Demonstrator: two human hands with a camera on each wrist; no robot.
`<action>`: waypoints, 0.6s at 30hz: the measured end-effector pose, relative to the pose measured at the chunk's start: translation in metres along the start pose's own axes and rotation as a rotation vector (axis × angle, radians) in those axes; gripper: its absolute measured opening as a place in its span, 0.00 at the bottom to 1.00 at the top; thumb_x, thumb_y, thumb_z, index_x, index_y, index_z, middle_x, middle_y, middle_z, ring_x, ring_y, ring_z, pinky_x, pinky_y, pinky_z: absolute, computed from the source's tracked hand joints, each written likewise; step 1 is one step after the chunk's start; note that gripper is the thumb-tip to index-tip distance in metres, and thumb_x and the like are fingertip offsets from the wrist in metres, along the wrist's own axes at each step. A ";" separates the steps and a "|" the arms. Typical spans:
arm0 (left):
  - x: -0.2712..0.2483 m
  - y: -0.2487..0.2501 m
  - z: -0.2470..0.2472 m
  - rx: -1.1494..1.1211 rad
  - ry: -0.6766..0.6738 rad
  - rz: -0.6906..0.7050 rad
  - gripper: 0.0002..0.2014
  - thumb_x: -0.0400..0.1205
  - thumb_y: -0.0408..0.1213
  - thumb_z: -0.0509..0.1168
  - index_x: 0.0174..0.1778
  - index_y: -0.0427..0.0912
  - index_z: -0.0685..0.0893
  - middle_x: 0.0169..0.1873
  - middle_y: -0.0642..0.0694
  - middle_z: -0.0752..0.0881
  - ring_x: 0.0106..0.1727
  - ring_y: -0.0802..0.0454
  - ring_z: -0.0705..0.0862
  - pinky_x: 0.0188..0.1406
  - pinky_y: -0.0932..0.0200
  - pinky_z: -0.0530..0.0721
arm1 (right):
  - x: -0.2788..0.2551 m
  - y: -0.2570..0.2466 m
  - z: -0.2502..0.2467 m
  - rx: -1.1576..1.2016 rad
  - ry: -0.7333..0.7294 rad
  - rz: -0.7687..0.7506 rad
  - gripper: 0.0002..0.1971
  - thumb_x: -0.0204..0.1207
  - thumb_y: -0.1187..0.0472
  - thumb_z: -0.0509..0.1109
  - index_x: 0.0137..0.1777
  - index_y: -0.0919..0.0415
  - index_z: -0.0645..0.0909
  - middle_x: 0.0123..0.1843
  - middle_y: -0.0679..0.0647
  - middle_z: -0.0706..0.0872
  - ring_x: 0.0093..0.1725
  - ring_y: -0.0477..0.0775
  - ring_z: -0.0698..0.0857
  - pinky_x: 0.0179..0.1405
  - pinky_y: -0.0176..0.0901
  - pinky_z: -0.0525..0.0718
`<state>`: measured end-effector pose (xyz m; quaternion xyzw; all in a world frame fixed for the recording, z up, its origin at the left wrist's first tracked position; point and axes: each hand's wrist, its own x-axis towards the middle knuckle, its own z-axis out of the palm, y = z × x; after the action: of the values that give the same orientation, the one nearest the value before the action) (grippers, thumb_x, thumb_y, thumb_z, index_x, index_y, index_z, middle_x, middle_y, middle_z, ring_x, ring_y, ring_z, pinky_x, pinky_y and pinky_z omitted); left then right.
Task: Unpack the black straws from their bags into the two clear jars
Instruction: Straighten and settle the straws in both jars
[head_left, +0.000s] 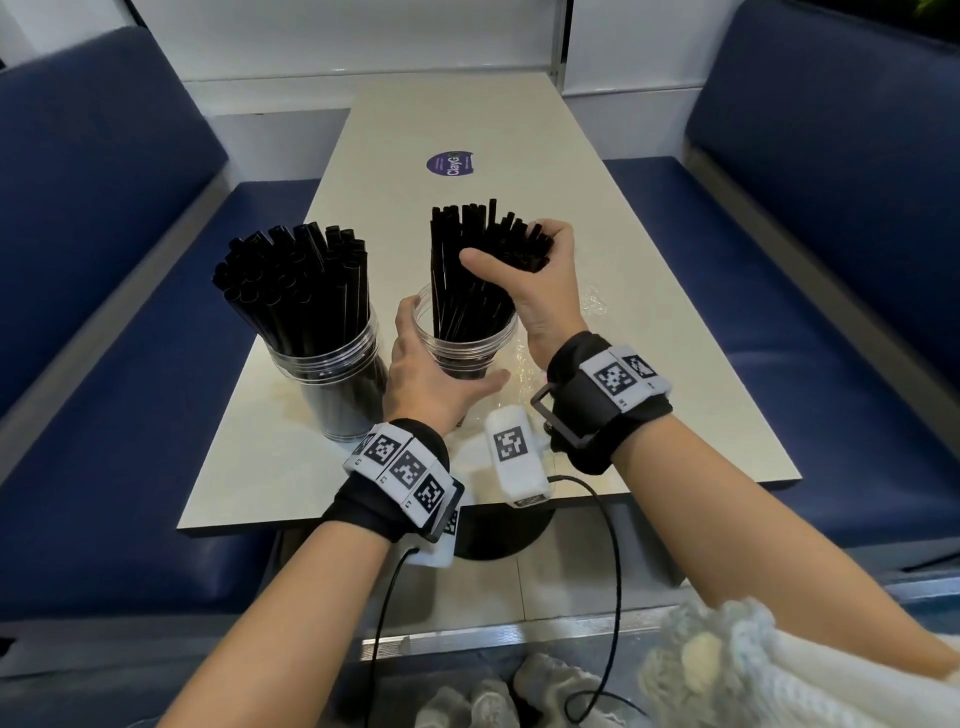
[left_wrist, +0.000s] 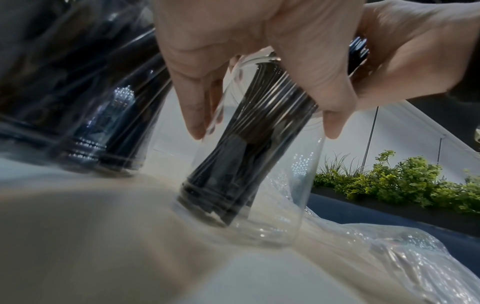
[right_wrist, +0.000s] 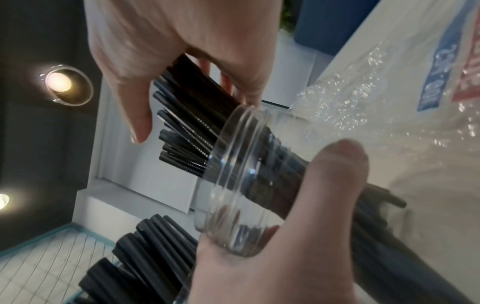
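Note:
Two clear jars stand on the pale table (head_left: 649, 364). The left jar (head_left: 340, 400) is packed with upright black straws (head_left: 296, 280). My left hand (head_left: 452, 348) wraps round the right jar (head_left: 470, 345) near its rim. My right hand (head_left: 506, 247) grips a bundle of black straws (head_left: 457, 291) whose lower ends stand inside that jar. In the left wrist view my left hand (left_wrist: 265, 133) holds the jar (left_wrist: 272, 222) on the table, straws (left_wrist: 233, 164) leaning to one side inside. The right wrist view shows my right hand (right_wrist: 193, 118) around the straws (right_wrist: 187, 148) above the jar rim (right_wrist: 228, 168).
An empty crinkled clear bag (head_left: 587, 306) lies on the table right of the held jar, also the bag (left_wrist: 389, 257) beside its base. A purple sticker (head_left: 451, 163) is farther up the table. Blue benches (head_left: 104, 260) flank both sides. The table's near edge (head_left: 363, 512) is just behind my wrists.

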<state>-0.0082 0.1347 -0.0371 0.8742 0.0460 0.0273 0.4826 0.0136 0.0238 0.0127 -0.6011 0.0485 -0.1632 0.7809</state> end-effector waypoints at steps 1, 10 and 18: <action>0.000 0.000 0.000 0.001 -0.001 -0.001 0.56 0.61 0.46 0.82 0.78 0.59 0.50 0.76 0.45 0.69 0.74 0.46 0.71 0.65 0.52 0.73 | -0.001 0.000 0.000 -0.049 0.010 -0.012 0.33 0.57 0.62 0.83 0.57 0.54 0.66 0.56 0.54 0.77 0.55 0.51 0.81 0.59 0.45 0.82; 0.001 0.001 0.001 0.027 -0.032 -0.015 0.57 0.62 0.47 0.80 0.79 0.57 0.47 0.75 0.41 0.69 0.73 0.43 0.72 0.64 0.50 0.74 | -0.002 -0.032 0.024 -1.301 -0.087 -0.599 0.34 0.68 0.38 0.69 0.73 0.49 0.70 0.79 0.55 0.67 0.80 0.63 0.61 0.79 0.67 0.55; 0.000 0.002 -0.001 0.023 -0.031 -0.007 0.55 0.63 0.46 0.79 0.79 0.57 0.49 0.75 0.41 0.69 0.73 0.43 0.72 0.65 0.50 0.73 | 0.022 -0.034 0.034 -1.577 -0.223 -0.512 0.14 0.82 0.53 0.54 0.62 0.53 0.76 0.64 0.52 0.80 0.68 0.59 0.74 0.67 0.67 0.66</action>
<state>-0.0081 0.1339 -0.0348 0.8797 0.0419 0.0116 0.4735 0.0370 0.0405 0.0570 -0.9763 -0.0675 -0.1934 0.0705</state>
